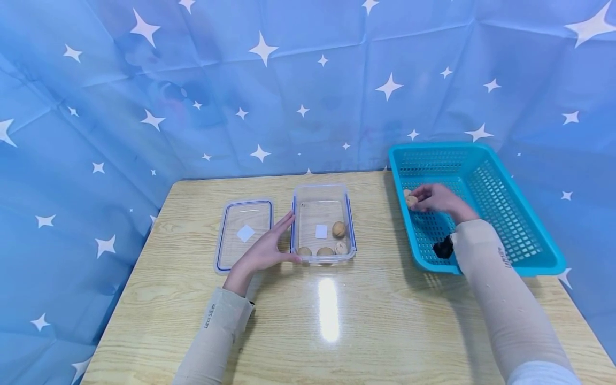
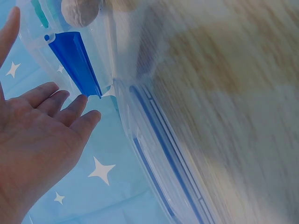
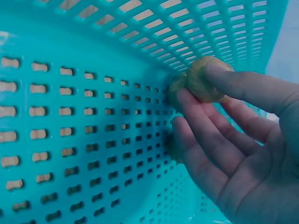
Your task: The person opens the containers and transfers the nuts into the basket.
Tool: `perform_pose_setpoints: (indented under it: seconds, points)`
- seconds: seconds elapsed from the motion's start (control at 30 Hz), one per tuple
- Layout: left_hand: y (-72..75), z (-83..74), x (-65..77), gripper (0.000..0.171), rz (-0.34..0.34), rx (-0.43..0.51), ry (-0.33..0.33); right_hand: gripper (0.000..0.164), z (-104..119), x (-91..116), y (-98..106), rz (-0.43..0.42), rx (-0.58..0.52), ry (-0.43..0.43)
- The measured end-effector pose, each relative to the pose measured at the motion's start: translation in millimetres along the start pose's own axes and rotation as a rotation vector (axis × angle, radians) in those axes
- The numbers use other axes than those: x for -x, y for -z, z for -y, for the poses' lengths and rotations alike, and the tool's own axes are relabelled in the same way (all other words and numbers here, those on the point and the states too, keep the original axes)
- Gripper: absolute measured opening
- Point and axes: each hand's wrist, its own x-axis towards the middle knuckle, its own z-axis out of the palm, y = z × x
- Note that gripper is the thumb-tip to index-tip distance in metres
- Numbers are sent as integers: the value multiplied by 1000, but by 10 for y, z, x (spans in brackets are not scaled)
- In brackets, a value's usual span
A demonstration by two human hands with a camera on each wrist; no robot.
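My right hand [image 1: 435, 199] reaches into the turquoise basket [image 1: 526, 230] and pinches a walnut [image 3: 208, 79] between thumb and fingers, near the basket's left wall. Beyond the fingertips, more walnuts [image 3: 176, 93] lie against the basket's side, partly hidden by the hand. My left hand [image 1: 264, 250] is at the left side of a clear plastic container [image 1: 320, 207], its fingers extended along the wall and the thumb at the near corner. Inside that container several walnuts [image 1: 339, 230] sit toward the near end. A blue side clip [image 2: 77, 63] hangs beside the left fingertips.
The container's clear lid [image 1: 232, 235] with a blue seal lies flat on the wooden table [image 1: 385, 321], left of the container and partly behind the left hand. A blue star-printed cloth [image 1: 317, 91] hangs behind the table.
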Motion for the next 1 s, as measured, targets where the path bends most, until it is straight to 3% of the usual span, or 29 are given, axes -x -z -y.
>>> perform_pose_setpoints:
  seconds: [0.2,0.57,1.0]
  points:
    - [2,7,-2,109,3,2,-1,49,-55,-28,-26,44,-17,-5]
    - [-2,6,0,108,1,5,8,47,-83,-20,-58,44,32,-20]
    - [-7,12,0,108,1,4,3,51,-35,34,-16,20,-50,-38]
